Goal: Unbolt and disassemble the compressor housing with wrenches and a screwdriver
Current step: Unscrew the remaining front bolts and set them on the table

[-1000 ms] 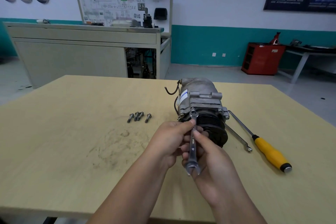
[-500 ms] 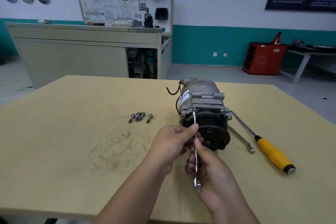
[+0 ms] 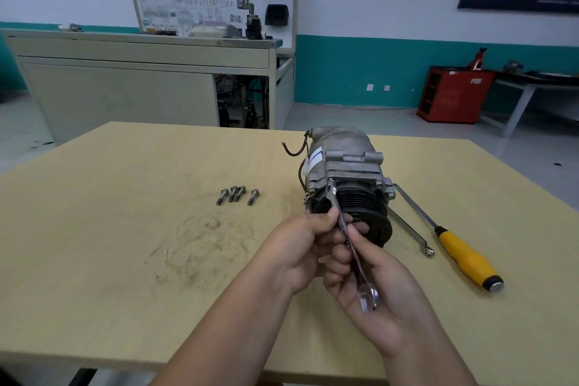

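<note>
Bolts, four, lay loose on the table, so I judged the unbolting partway done. My left hand pinched the wrench near its head, seated on the compressor at mid-table; my right hand gripped its handle. The next move called for a steady turn.

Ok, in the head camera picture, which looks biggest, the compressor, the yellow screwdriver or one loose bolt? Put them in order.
1. compressor, bulkiest.
2. yellow screwdriver, about as long but much thinner.
3. loose bolt, smallest by far.
</note>
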